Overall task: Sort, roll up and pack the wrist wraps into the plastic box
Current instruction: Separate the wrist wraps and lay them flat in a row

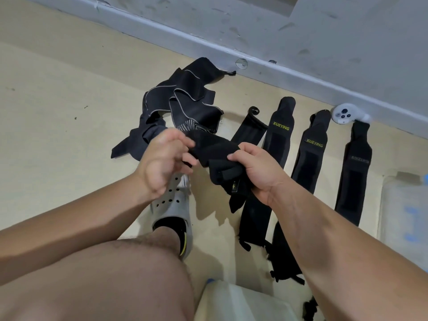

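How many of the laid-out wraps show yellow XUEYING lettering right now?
2: one wrap beside the right hand, a second wrap further right. Lettering in the pile may be hidden.

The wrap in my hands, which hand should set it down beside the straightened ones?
Right, probably. The right hand grips the bunched bulk of the wrap, and the laid-out wraps lie on its side; the left hand only pinches one end.

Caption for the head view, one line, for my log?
Left hand and right hand grip a black wrist wrap near a row of flat wraps.
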